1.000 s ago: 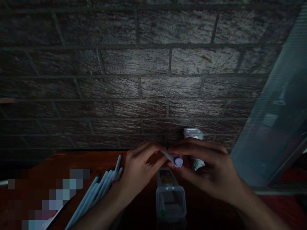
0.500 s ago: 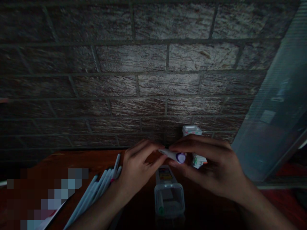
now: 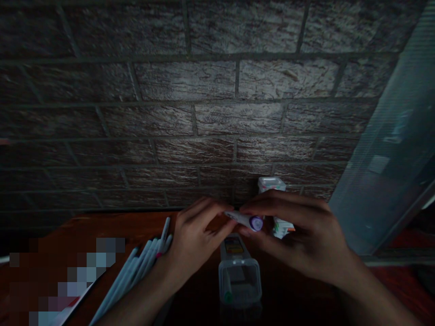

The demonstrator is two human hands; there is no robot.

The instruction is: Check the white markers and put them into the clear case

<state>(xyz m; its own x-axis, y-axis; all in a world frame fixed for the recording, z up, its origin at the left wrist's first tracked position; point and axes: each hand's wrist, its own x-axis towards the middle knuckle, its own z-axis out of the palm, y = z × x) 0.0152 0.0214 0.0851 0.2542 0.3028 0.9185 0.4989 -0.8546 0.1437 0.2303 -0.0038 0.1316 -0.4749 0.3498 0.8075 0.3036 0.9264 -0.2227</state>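
Observation:
Both my hands hold a white marker (image 3: 242,218) with a purple end, which points toward me and to the right. Fingertips of my left hand (image 3: 200,228) pinch its far end. My right hand (image 3: 299,226) grips it nearer the purple end between thumb and fingers. Below the hands lies a clear plastic case (image 3: 239,280) with its lid open and a green-ended marker (image 3: 228,287) inside. Several white markers (image 3: 136,267) lie beside my left forearm, partly covered by it.
Behind my right hand, against the brick wall (image 3: 217,117), stands a clear container (image 3: 272,183), with white items (image 3: 282,227) in front of it, partly hidden. A wooden table (image 3: 125,222) bears everything. A translucent panel (image 3: 380,158) rises on the right; a blurred patch covers the lower left.

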